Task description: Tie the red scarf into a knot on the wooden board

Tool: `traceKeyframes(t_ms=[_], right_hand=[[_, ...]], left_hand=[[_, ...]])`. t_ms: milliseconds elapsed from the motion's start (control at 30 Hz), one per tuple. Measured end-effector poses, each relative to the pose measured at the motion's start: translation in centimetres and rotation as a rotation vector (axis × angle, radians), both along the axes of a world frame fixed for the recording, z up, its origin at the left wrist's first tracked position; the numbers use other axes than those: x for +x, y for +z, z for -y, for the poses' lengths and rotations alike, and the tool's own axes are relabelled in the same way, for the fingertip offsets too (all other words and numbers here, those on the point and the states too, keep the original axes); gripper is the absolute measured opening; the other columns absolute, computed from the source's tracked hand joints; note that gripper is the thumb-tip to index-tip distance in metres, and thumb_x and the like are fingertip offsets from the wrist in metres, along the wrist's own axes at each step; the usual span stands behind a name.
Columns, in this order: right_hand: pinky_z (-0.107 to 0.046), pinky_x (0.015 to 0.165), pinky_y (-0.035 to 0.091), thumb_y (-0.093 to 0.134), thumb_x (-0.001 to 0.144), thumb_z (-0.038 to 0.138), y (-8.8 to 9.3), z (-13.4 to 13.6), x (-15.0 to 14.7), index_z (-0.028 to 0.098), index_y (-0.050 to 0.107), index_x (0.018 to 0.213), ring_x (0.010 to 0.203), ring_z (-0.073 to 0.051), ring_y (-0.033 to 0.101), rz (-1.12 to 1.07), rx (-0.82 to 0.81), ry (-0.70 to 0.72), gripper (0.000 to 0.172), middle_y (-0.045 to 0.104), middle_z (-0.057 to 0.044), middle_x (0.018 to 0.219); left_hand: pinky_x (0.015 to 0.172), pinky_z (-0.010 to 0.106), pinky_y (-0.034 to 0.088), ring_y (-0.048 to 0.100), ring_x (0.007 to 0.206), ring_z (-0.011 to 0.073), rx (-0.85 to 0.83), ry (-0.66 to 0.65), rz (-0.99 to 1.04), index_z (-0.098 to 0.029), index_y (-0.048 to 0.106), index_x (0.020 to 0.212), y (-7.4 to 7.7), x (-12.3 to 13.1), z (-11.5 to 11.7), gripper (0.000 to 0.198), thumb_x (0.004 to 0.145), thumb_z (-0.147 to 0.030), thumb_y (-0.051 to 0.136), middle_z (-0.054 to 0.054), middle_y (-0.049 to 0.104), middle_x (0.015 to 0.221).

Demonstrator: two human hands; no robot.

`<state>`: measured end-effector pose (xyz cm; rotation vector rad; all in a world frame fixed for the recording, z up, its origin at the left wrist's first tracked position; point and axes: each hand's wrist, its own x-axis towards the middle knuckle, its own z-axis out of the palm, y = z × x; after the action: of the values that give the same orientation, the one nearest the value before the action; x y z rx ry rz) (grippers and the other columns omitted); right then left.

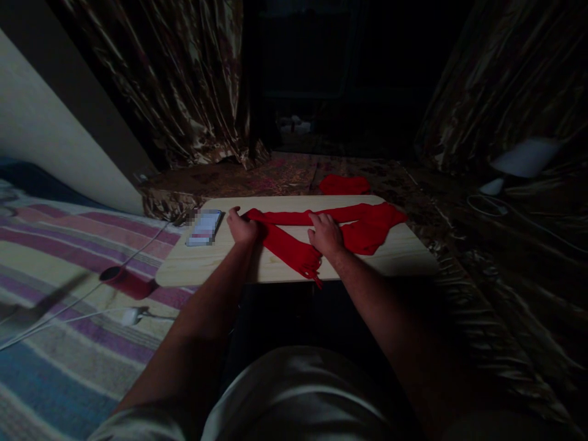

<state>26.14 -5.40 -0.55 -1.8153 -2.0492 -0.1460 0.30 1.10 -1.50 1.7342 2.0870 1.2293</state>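
Observation:
A red cloth garment lies spread on a pale wooden board, with a long strip folded back toward me. My left hand is closed on the folded left end of the strip. Flat on the cloth near its middle rests my right hand, fingers stretched out and pressing down. The strip's near end hangs at the board's front edge.
A phone lies on the board's left corner. Another red cloth sits behind the board. A striped bedcover with white cables, a charger plug and a dark red object is at left. Patterned curtains hang behind.

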Motion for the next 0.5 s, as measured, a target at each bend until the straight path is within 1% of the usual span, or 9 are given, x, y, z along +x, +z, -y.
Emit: traceKeyframes(t_ms=[67, 100, 167, 233, 333, 400, 500], right_hand=[[-0.042, 0.107, 0.043, 0.051, 0.097, 0.030, 0.2, 0.1, -0.1, 0.022, 0.039, 0.161, 0.123, -0.032, 0.054, 0.027, -0.046, -0.031, 0.066, 0.069, -0.014, 0.128], [-0.042, 0.105, 0.044, 0.050, 0.098, 0.030, 0.2, 0.1, -0.2, 0.022, 0.033, 0.164, 0.121, -0.032, 0.056, 0.039, -0.068, -0.043, 0.069, 0.070, -0.014, 0.126], [-0.042, 0.103, 0.045, 0.048, 0.099, 0.031, 0.2, 0.0, -0.3, 0.022, 0.022, 0.168, 0.120, -0.032, 0.058, 0.064, -0.098, -0.054, 0.075, 0.071, -0.015, 0.125], [-0.041, 0.102, 0.046, 0.047, 0.099, 0.032, 0.0, -0.3, -0.3, 0.022, 0.013, 0.170, 0.119, -0.032, 0.061, 0.085, -0.121, -0.054, 0.079, 0.071, -0.015, 0.126], [-0.041, 0.100, 0.048, 0.045, 0.100, 0.035, -0.4, -1.0, -0.2, 0.022, 0.007, 0.170, 0.116, -0.032, 0.065, 0.091, -0.160, -0.046, 0.081, 0.070, -0.015, 0.129], [-0.040, 0.102, 0.047, 0.045, 0.100, 0.036, -0.6, -1.6, -0.1, 0.019, 0.006, 0.170, 0.118, -0.032, 0.064, 0.094, -0.171, -0.018, 0.082, 0.069, -0.016, 0.133], [-0.039, 0.111, 0.041, 0.045, 0.100, 0.036, -0.9, -2.7, 0.0, 0.012, 0.010, 0.169, 0.129, -0.031, 0.058, 0.106, -0.167, 0.031, 0.082, 0.064, -0.018, 0.141]], left_hand=[[0.110, 0.046, 0.044, 0.055, 0.131, 0.0329, 0.052, 0.120, -0.020, -0.011, 0.046, 0.148, 0.2, 0.3, 0.4, 0.066, 0.083, -0.018, 0.059, 0.024, 0.054, 0.140], [0.109, 0.048, 0.045, 0.054, 0.130, 0.0346, 0.060, 0.154, -0.045, -0.014, 0.050, 0.146, 0.3, 0.5, 0.7, 0.065, 0.083, -0.019, 0.061, 0.023, 0.055, 0.139], [0.104, 0.052, 0.046, 0.052, 0.129, 0.0383, 0.061, 0.166, -0.132, -0.019, 0.058, 0.142, 0.5, 0.9, 1.3, 0.057, 0.085, -0.023, 0.062, 0.021, 0.056, 0.137], [0.099, 0.052, 0.046, 0.052, 0.127, 0.0393, 0.063, 0.121, -0.237, -0.021, 0.064, 0.136, 0.7, 1.4, 1.8, 0.048, 0.089, -0.028, 0.060, 0.020, 0.058, 0.135], [0.098, 0.048, 0.046, 0.057, 0.120, 0.0355, 0.053, -0.057, -0.383, -0.020, 0.068, 0.128, 0.7, 1.9, 2.2, 0.040, 0.093, -0.033, 0.056, 0.018, 0.062, 0.129], [0.098, 0.045, 0.046, 0.060, 0.116, 0.0331, 0.030, -0.146, -0.429, -0.019, 0.068, 0.127, 0.6, 2.1, 2.1, 0.039, 0.094, -0.034, 0.054, 0.017, 0.064, 0.126], [0.095, 0.043, 0.047, 0.063, 0.112, 0.0324, -0.010, -0.174, -0.437, -0.017, 0.068, 0.127, 0.3, 2.2, 1.8, 0.040, 0.095, -0.033, 0.052, 0.017, 0.067, 0.123]])
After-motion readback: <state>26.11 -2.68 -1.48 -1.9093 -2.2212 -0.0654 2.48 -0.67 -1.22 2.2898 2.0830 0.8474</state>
